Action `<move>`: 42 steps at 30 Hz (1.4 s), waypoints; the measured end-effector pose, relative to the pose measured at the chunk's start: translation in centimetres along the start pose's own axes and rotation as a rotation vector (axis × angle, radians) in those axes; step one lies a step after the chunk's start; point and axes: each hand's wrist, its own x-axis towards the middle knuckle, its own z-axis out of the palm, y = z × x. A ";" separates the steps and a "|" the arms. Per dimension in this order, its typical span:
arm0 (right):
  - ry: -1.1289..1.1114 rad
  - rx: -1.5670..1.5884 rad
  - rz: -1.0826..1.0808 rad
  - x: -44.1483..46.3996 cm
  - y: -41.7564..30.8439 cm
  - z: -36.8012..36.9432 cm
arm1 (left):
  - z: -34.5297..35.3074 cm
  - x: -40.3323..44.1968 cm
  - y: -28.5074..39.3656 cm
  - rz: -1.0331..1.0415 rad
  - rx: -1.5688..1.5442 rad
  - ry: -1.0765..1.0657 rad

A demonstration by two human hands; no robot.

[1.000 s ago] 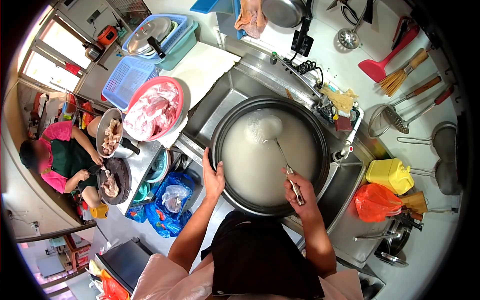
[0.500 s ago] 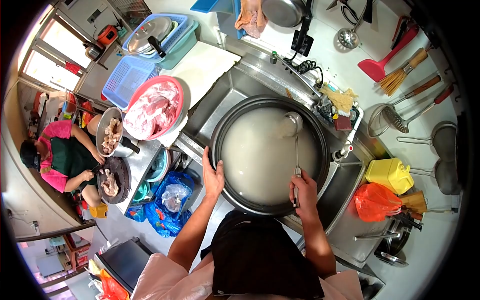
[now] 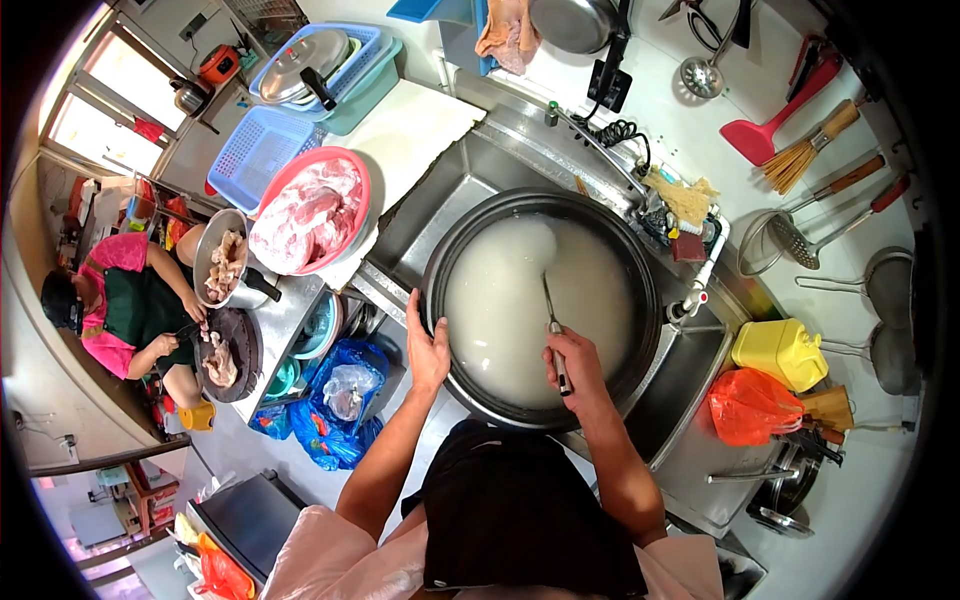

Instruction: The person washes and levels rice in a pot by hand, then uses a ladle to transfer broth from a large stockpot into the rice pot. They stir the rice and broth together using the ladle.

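A large round black pot stands over the metal sink, filled with cloudy whitish liquid. My right hand is wrapped round the handle of a metal ladle. The ladle's bowl is under the liquid near the pot's upper middle, showing only as a pale round shape. My left hand lies against the pot's left rim, thumb apart from the fingers, steadying nothing else in its palm.
Left of the sink are a pink basin of raw meat and a blue basket. Further left a person works at a round chopping board. A faucet, yellow jug and red bag stand right.
The ladle has moved left from the liquid's upper right, its bowl now submerged. My right hand has shifted left with it. My left hand remains on the rim.
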 end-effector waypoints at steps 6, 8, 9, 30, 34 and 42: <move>-0.113 -0.055 0.104 -0.9 0.0 0.2 | 0.1 0.0 -0.1 0.024 0.006 0.014; -0.169 -0.013 0.163 -1.0 -0.1 -0.4 | 0.2 0.0 -0.2 0.019 0.005 0.012; -0.206 0.036 0.193 -0.9 0.2 -0.9 | 0.1 0.0 0.0 0.006 -0.004 0.006; 0.335 -1.205 -0.740 -3.4 1.1 -3.5 | -0.1 -0.1 0.0 -0.030 -0.006 0.020; 0.296 -1.162 -0.806 -5.6 0.9 -4.0 | 0.1 0.0 -0.4 -0.027 -0.032 0.044; -0.023 -0.831 -0.210 -12.0 1.8 -6.5 | 0.0 0.0 -0.3 -0.066 -0.023 0.029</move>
